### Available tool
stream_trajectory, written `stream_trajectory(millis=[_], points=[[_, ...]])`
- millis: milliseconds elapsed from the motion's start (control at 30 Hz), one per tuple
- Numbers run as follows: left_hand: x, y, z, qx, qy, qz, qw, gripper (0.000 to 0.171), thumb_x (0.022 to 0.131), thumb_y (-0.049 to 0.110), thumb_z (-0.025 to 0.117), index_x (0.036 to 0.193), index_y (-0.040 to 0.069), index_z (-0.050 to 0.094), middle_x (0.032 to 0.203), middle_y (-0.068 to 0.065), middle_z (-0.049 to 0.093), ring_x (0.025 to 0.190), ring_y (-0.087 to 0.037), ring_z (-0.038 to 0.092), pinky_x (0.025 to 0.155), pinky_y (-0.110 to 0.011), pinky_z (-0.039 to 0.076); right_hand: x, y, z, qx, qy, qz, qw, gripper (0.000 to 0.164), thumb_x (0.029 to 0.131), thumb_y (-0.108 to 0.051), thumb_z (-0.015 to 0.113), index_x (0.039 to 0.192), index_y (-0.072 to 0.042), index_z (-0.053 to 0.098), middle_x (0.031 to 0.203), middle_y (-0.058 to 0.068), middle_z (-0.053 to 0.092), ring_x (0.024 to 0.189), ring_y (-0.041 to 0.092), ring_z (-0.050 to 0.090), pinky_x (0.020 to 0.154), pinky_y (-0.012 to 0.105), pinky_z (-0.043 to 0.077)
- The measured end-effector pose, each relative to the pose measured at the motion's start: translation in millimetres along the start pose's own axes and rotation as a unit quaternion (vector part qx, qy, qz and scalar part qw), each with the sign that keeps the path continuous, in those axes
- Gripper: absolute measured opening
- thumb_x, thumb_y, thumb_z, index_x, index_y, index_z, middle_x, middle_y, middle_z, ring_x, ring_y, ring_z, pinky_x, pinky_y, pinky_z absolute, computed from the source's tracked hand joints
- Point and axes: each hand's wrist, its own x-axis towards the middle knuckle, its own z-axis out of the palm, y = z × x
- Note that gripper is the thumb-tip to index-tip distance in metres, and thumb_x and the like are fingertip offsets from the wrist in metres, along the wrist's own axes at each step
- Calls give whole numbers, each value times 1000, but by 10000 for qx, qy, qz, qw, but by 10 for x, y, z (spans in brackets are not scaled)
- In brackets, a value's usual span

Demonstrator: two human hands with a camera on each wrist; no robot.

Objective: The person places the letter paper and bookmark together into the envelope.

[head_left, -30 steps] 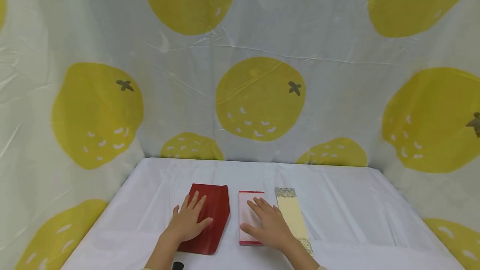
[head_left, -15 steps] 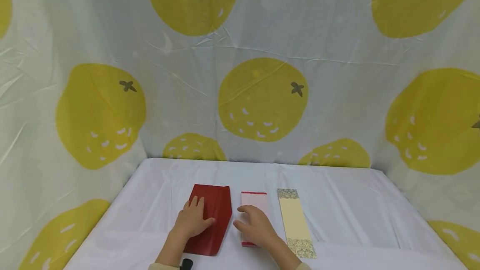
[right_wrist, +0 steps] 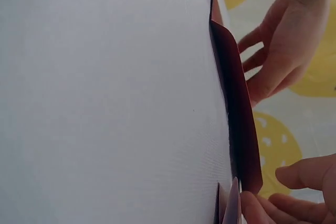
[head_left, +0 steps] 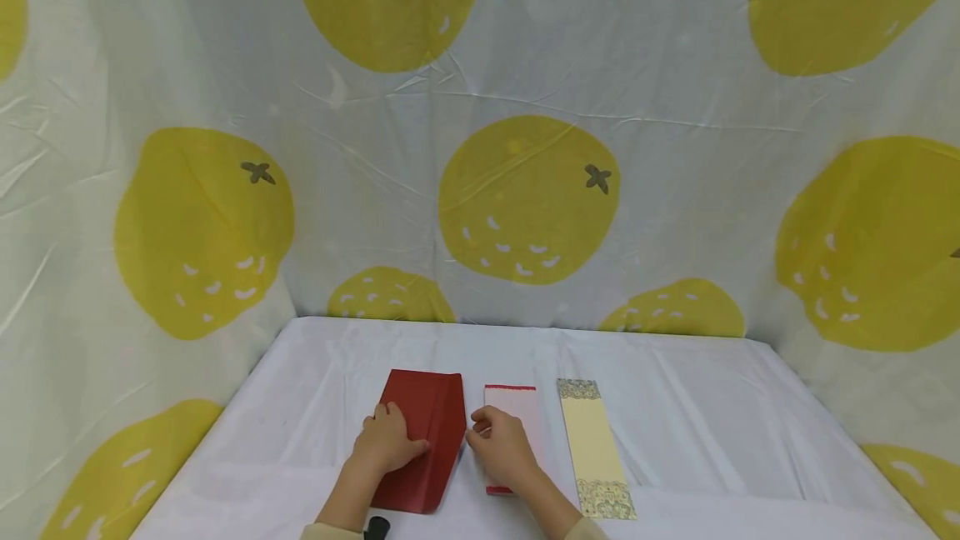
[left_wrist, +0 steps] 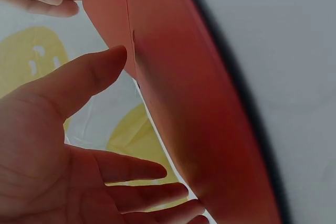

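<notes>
A red envelope (head_left: pixel 408 402) lies on the white cloth, its pointed flap (right_wrist: pixel 244 108) along the right side and slightly raised in the right wrist view. My left hand (head_left: pixel 386 440) rests on the envelope with fingers spread; in the left wrist view its thumb (left_wrist: pixel 107 69) reaches over the red paper. Fingertips of my right hand (head_left: pixel 504 444) are right at the flap's point, thumb and index finger apart and nothing between them. Under that hand, partly covered, is a pale pink card (head_left: pixel 517 398) with red ends.
To the right lies a long cream strip (head_left: pixel 594 440) with patterned ends. A small black piece (head_left: pixel 377 527) shows beside the left sleeve. Behind the cloth-covered table (head_left: pixel 690 415) hangs a curtain (head_left: pixel 360 190) printed with yellow fruit.
My right hand has moved left from over the pink card to the envelope's flap, its fingers drawing in and uncovering the cream strip. The left hand has slid slightly down the envelope, its fingers bending.
</notes>
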Motion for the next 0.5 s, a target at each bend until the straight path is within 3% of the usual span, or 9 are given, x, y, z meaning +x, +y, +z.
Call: stream_trajectory(millis=[267, 500], points=[[4, 14, 8, -49, -116, -102, 9999, 89, 71, 32, 84, 137, -11, 42, 113, -37, 47, 100, -48, 49, 73, -58, 51, 41, -17, 86, 450, 45, 577, 9973, 23, 87, -4, 68, 105, 8, 61, 81, 3, 65, 69, 14, 63, 62, 26, 53], [11, 49, -10, 92, 0, 35, 10000, 81, 67, 29, 85, 129, -6, 47, 96, -32, 50, 87, -44, 53, 67, -55, 52, 73, -40, 152, 769, 72, 941, 9926, 21, 89, -1, 66, 105, 11, 60, 78, 6, 65, 64, 15, 64, 63, 31, 56]])
